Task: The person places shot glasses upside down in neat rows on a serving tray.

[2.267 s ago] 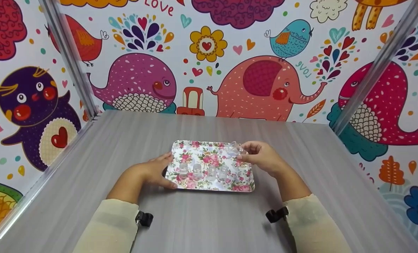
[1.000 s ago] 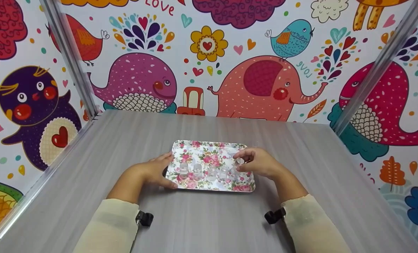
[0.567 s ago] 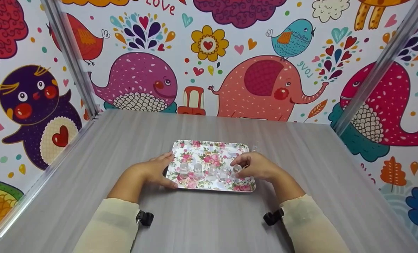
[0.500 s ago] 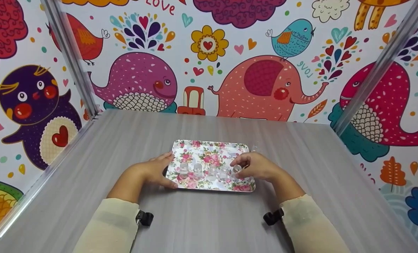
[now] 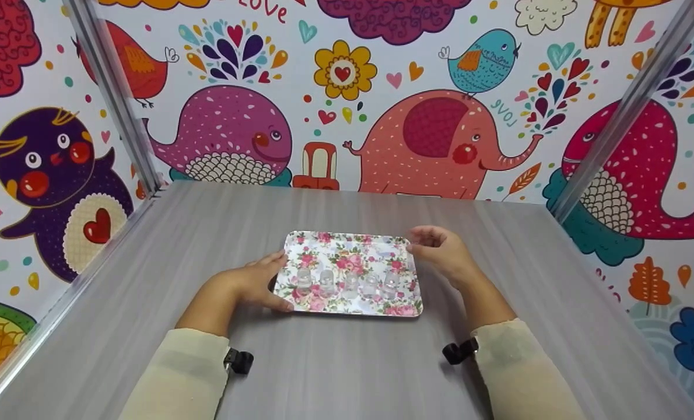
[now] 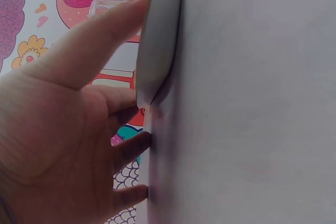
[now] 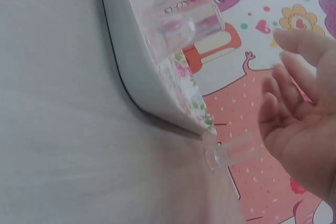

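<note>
In the head view, a floral tray (image 5: 347, 248) lies on the table, with several small clear shot glasses (image 5: 326, 283) in a row along its near half. My left hand (image 5: 251, 286) rests against its left edge. In the left wrist view my thumb (image 6: 100, 43) touches the rim, while the other fingertips lie at the edge and on the tabletop. My right hand (image 5: 443, 254) is by the far right corner, its fingers loosely bent and holding nothing. Just past that corner stands another clear shot glass (image 7: 233, 150), seen in the right wrist view, a little apart from those fingers.
A grey wood-grain tabletop (image 5: 347, 361) spreads around the tray. Cartoon-printed panels (image 5: 335, 128) wall it in at the back and sides, with metal posts (image 5: 122, 111) at the corners. Black wrist cameras (image 5: 241, 361) are strapped at both sleeves.
My right hand put a shot glass at the right end of the row, let go, then moved back and right past the tray's corner. The left hand and tray have stayed put.
</note>
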A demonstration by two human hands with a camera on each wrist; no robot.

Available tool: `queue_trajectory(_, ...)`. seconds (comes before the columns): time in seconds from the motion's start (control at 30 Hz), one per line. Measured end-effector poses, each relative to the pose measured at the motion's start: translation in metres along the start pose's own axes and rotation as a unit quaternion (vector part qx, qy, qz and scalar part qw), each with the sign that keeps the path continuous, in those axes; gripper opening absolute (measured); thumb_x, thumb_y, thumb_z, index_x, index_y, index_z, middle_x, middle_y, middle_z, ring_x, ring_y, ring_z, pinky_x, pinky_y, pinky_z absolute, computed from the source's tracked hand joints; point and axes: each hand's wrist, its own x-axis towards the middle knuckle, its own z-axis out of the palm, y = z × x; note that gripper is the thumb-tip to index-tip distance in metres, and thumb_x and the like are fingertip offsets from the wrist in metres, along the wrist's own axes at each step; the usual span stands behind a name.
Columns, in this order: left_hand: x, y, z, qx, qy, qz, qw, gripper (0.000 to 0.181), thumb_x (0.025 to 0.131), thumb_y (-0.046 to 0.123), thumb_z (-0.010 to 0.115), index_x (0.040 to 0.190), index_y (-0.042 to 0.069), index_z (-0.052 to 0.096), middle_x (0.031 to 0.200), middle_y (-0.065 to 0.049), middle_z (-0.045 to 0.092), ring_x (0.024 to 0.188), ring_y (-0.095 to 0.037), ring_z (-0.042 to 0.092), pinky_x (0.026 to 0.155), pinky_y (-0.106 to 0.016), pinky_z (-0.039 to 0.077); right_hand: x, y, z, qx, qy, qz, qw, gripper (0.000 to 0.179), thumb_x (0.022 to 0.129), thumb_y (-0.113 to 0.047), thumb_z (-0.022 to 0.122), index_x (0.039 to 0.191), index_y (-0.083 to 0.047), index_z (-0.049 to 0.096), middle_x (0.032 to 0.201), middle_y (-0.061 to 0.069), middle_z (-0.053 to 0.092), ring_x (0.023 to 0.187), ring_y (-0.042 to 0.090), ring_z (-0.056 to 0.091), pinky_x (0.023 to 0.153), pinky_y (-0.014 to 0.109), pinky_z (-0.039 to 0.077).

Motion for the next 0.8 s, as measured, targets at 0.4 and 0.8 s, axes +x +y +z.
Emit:
queue_trajectory(0.4,0.0,-0.001,0.0,-0.004,0.0,0.002,1.0,0.122,0.082,0.053,0.089,0.172,0.01,0.019,0.183,-0.007,0.012,0.167,-0.045,0.014,0.131,-0.069,0.019,0.013,0.021,-0.017,0.029,0.095,0.066,0.9928,0.059,0.095,-0.025,0.083,0.147,-0.013,0.061,0.146,0.016,0.059,0.13,0.028,0.057,0.102,0.031,0.052)
queue_trajectory(0.8,0.0,0.0,0.001,-0.003,-0.001,-0.003,1.0,0.123,0.082,0.055,0.089,0.173,0.012,0.018,0.183,-0.007,0.011,0.167,-0.045,0.013,0.131,-0.07,0.019,0.019,0.044,-0.017,-0.004,0.045,0.102,0.9938,0.077,0.097,-0.021,0.078,0.163,-0.008,0.042,0.165,0.014,0.05,0.136,0.03,0.056,0.09,0.031,0.055)
